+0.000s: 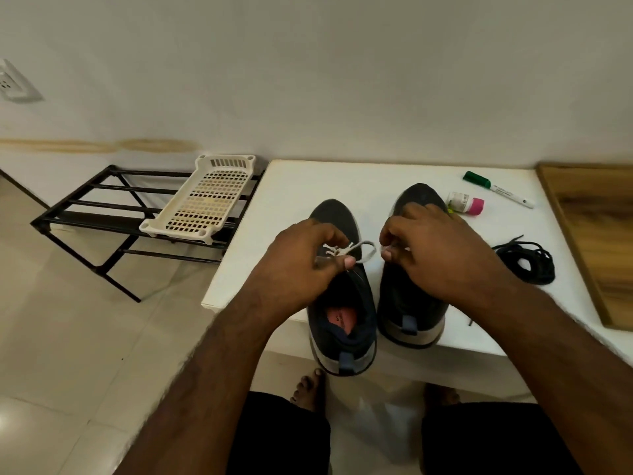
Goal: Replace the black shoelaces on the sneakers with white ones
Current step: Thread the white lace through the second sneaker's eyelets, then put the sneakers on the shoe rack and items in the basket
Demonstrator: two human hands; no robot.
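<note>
Two dark sneakers stand side by side on a white table (pixel 291 180), toes pointing away from me. The left sneaker (pixel 340 303) carries a white shoelace (pixel 363 252) that forms a loop above its tongue. My left hand (pixel 301 265) pinches one part of this lace between thumb and fingers. My right hand (pixel 442 248) pinches the other end of the lace while hovering over the right sneaker (pixel 414 313), hiding most of its top. A heap of black shoelaces (pixel 527 262) lies on the table to the right of the shoes.
A green-capped marker (pixel 496 188) and a small bottle with a pink cap (pixel 466 204) lie behind the right sneaker. A wooden board (pixel 596 228) borders the table's right side. To the left stands a black metal rack (pixel 113 217) with a cream plastic tray (pixel 205 200) on it.
</note>
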